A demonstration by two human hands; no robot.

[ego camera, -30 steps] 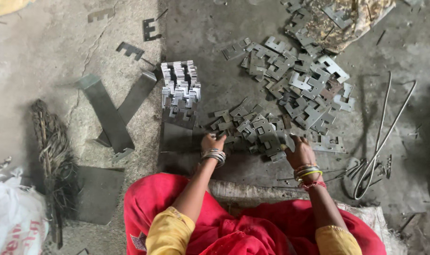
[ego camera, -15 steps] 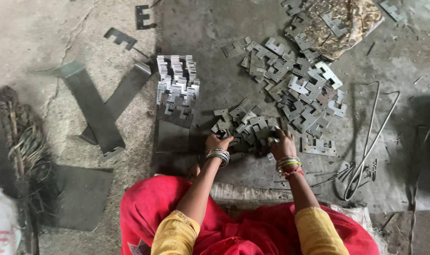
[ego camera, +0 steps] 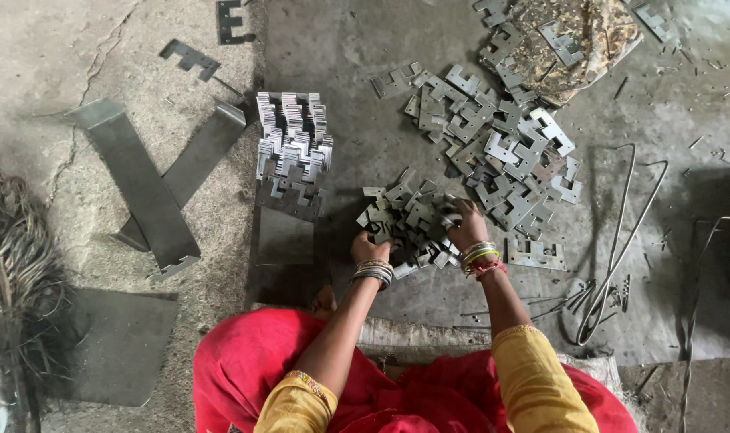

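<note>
Grey notched metal plates (ego camera: 409, 212), heaped

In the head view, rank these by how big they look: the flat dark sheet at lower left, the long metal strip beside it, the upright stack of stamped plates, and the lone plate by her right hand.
1. Flat dark sheet
2. Long metal strip, close to the sheet, so unsure
3. Stack of stamped plates
4. Lone plate, clearly smallest

The stamped plates (ego camera: 409, 216) under both hands are thin grey sheet metal with a dull, slightly silvery sheen, and the stacked plates (ego camera: 291, 144) show brighter cut edges. The long strips (ego camera: 141, 180) are the same matt steel, lying on a rough, cracked concrete floor (ego camera: 52, 56). Bent wire (ego camera: 621, 240) looks dark and unpolished, the bangles (ego camera: 373, 273) glint metallic, and the red cloth (ego camera: 245, 369) is soft and matt.
</note>
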